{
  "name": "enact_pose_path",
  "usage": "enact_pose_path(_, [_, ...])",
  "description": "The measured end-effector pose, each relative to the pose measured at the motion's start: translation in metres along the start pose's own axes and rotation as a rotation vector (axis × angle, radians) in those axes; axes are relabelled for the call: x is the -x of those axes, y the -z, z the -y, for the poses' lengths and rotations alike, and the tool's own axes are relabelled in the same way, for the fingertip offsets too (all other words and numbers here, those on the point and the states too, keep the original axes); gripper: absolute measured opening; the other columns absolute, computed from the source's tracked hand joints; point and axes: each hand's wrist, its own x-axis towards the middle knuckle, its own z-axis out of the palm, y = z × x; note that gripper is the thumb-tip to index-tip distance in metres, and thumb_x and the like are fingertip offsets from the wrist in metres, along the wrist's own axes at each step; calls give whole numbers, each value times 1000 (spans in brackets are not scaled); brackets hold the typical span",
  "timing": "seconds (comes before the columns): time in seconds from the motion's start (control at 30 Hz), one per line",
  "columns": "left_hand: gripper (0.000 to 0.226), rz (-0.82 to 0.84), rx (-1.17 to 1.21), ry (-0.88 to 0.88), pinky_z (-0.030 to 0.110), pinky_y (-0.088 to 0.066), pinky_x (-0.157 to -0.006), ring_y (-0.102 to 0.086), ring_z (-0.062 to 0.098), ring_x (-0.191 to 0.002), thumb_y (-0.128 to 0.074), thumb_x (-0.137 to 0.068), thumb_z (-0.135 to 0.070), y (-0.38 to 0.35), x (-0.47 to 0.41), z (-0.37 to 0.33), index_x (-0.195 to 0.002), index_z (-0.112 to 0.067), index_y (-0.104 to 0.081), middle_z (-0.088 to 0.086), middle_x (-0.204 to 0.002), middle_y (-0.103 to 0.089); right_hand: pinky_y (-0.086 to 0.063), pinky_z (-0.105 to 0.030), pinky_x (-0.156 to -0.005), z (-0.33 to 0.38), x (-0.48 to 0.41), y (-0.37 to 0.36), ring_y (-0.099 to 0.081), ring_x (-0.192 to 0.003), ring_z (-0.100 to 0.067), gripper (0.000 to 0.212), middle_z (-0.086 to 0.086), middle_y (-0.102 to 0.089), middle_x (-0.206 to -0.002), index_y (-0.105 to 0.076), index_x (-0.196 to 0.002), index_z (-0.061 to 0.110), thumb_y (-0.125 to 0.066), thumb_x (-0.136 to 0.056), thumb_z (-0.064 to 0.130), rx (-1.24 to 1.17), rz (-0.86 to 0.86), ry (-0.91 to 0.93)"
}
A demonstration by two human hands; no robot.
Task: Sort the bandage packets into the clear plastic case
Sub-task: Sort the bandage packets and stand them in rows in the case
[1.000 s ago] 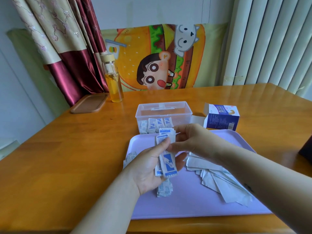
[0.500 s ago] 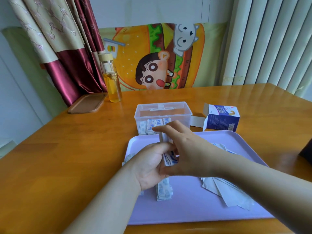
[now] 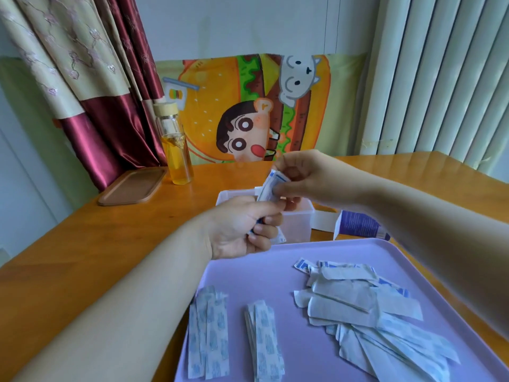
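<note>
My left hand (image 3: 242, 226) and my right hand (image 3: 300, 179) both pinch a small stack of blue-and-white bandage packets (image 3: 271, 186) over the clear plastic case (image 3: 298, 226). The case stands just behind the lilac tray (image 3: 275, 274), and my hands hide most of its inside. On the tray lie two narrow stacks of packets (image 3: 209, 332) (image 3: 265, 340) at the near left. A loose pile of wider packets (image 3: 366, 307) sits on the tray's right half.
A blue and white bandage box (image 3: 358, 226) lies open to the right of the case. A glass bottle of yellow liquid (image 3: 176, 150) and a brown lid (image 3: 132, 186) stand at the table's back left. A cartoon cushion (image 3: 248, 111) leans behind.
Both hands lifted the packets from above the tray and carried them forward over the case. The view dipped closer to the tray.
</note>
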Motion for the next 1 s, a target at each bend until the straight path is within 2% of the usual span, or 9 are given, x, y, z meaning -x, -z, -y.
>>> enact_pose_path(0.1, [20, -77, -137, -63, 13, -30, -42, -38, 5, -46, -46, -98, -19, 5, -25, -16, -88, -12, -62, -5, -57, -44, -53, -38, -65, -6, -24, 7, -62, -64, -25, 12, -16, -70, -84, -58, -82, 15, -62, -85, 4, 92, -96, -24])
enact_pose_path(0.17, [18, -179, -436, -103, 23, -50, -62, -58, 13, -67, -47, -98, -23, 11, -47, -22, -96, -14, -62, 0, -74, -61, -51, -37, -68, -16, -44, 10, -60, -76, -29, 12, -11, -67, -92, -61, -97, 7, -61, -85, 7, 286, -145, -59])
enact_pose_path(0.27, [28, -270, -893, -51, 35, -50, -87, -64, 23, -91, -45, -98, -29, 23, -74, -25, -109, -10, -62, 9, -102, -69, -40, -27, -68, -32, -68, 7, -52, -85, -20, 29, -6, -60, -104, -57, -116, 7, -55, -88, 8, 503, -89, -175])
enact_pose_path(0.4, [37, -207, -1163, 122, 38, -47, -90, -64, 27, -100, -46, -94, -38, 39, -101, -23, -100, -11, -70, 6, -101, -71, -46, -27, -69, -67, -92, -7, -58, -93, -24, 29, -10, -62, -111, -57, -119, 5, -50, -92, 8, 754, 114, -328])
enact_pose_path(0.5, [30, -163, -1262, 167, 31, -43, -73, -57, 21, -80, -45, -93, -39, 44, -116, -17, -86, -20, -67, -1, -86, -65, -41, -24, -63, -85, -103, -18, -51, -83, -21, 27, -9, -60, -103, -57, -119, 4, -50, -93, 8, 869, 249, -361])
enact_pose_path(0.6, [31, -111, -1404, 192, 30, -35, -66, -43, 19, -70, -35, -97, -30, 45, -123, -9, -96, -15, -62, 3, -80, -53, -41, -24, -68, -92, -105, -27, -48, -81, -19, 29, -9, -59, -107, -56, -121, 5, -50, -92, 4, 961, 379, -363])
enact_pose_path(0.83, [35, 52, -1544, 216, 32, -39, -90, -52, 23, -115, -36, -100, -34, 48, -131, -8, -128, -24, -55, 2, -129, -57, -37, -27, -76, -95, -106, -37, -45, -78, -22, 30, -1, -38, -70, -55, -119, 0, -50, -90, -3, 1048, 611, -397])
enact_pose_path(0.93, [33, 111, -1538, 248, 28, -34, -88, -48, 21, -118, -42, -99, -34, 48, -134, -9, -129, -27, -54, -2, -136, -51, -41, -31, -86, -96, -109, -44, -48, -88, -25, 34, -8, -58, -102, -52, -125, 2, -49, -92, 1, 1058, 640, -433])
enact_pose_path(1.0, [33, 126, -1564, 259, 30, -36, -89, -49, 22, -114, -40, -100, -27, 49, -137, -7, -130, -23, -54, -1, -134, -52, -41, -32, -94, -103, -113, -49, -48, -93, -25, 32, -11, -56, -124, -53, -126, 3, -48, -94, 6, 1005, 600, -483])
